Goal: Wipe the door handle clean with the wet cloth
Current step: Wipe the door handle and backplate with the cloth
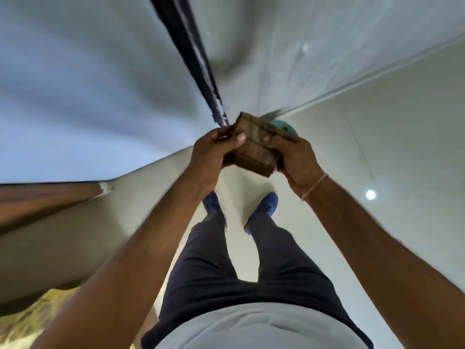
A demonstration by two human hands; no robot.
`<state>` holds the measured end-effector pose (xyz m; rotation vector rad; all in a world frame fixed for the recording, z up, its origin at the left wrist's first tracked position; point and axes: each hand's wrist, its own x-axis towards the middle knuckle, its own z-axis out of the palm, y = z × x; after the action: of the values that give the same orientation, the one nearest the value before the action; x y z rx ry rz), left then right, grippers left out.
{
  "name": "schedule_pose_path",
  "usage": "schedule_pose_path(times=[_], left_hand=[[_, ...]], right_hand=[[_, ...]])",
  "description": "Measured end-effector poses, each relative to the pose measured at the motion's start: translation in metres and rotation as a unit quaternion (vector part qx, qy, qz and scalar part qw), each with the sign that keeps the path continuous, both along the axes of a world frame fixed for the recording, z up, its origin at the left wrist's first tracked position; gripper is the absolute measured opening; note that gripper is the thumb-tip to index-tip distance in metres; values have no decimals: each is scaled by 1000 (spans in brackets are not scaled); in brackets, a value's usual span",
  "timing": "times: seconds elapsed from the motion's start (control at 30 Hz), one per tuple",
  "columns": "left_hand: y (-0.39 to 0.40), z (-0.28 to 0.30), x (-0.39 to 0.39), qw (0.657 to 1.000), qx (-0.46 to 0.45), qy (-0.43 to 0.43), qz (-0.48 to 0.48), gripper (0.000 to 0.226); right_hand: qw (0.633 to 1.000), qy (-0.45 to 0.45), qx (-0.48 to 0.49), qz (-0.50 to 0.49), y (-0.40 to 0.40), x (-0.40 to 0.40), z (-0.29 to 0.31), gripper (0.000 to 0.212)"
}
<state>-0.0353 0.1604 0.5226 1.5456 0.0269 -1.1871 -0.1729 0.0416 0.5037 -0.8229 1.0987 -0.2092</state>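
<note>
Surroundings: a pale wall (88,79) rises on the left and a second pale panel, wall or door I cannot tell, stands on the right, with a dark vertical strip (187,54) between them running down toward the hands.
Floor: a pale glossy floor (377,248) lies below, with one bright light spot reflected on it at the right.
Left edge: a brown wooden edge (45,197) comes in from the left, and a yellow patterned patch (32,318) shows at the lower left corner; what either belongs to is unclear.
Body: blue shoes (266,202) and dark trousers (214,273) are seen straight down, with a light shirt (251,328) at the bottom.
Behind the hands: a small teal object (286,128) peeks out past the cloth, mostly hidden.
Door handle: not clearly seen; blur and the hands cover the place where the dark strip ends.
Cloth: a folded brown cloth (254,147) with darker stripes is held up in front of the body, between both hands.
Left hand: the left hand (211,152) grips the cloth's left side, thumb lying across its top face, fingers curled under.
Right hand: the right hand (294,157) clasps the right side, thumb on top, fingers closed beneath; a thin pale band (314,185) circles the wrist.
Arms: both forearms reach forward and converge at the cloth.
</note>
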Motion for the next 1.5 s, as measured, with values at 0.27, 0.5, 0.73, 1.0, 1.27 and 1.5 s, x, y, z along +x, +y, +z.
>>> schedule_pose_path(times=[0.27, 0.5, 0.73, 1.0, 1.27, 1.5], left_hand=[[124, 69, 36, 967, -87, -4, 241, 28], [261, 109, 72, 942, -122, 20, 313, 28], [412, 156, 125, 905, -130, -57, 400, 24], [495, 189, 183, 873, -179, -92, 444, 25], [517, 171, 265, 854, -192, -94, 475, 17], [534, 151, 343, 869, -147, -108, 460, 15]], right_hand=[[990, -63, -32, 124, 93, 86, 76, 47], [972, -116, -53, 200, 208, 154, 124, 50], [932, -175, -36, 316, 336, 216, 169, 47], [901, -189, -98, 378, 412, 284, 215, 29], [900, -179, -137, 374, 455, 366, 209, 56], [879, -169, -177, 409, 490, 438, 190, 34]])
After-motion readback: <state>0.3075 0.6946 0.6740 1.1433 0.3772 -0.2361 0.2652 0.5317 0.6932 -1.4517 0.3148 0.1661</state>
